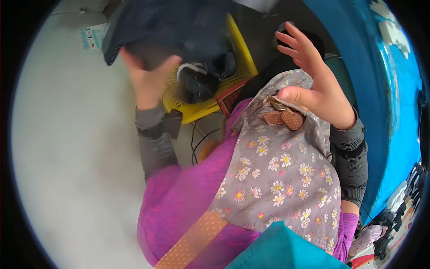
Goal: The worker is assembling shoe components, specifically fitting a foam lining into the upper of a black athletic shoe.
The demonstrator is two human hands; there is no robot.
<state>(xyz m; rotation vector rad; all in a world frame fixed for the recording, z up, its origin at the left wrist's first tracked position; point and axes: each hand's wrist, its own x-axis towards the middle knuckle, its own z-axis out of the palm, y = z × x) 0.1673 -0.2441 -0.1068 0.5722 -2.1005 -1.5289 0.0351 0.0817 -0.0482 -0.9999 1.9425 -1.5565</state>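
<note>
Dark blue garment (165, 22): raised above the yellow basket (244, 58), bunched, long axis not readable, left hand (150, 74) beneath it with fingers clamped into the cloth. Right hand (313, 85): well apart to the right, fingers spread, thumb resting on the grey floral cloth (277, 175). The left hand is nearer.

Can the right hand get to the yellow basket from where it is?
Probably yes. The right hand is open and holds nothing, and the yellow basket sits just to its left, with only the flowered grey cloth below it.
</note>
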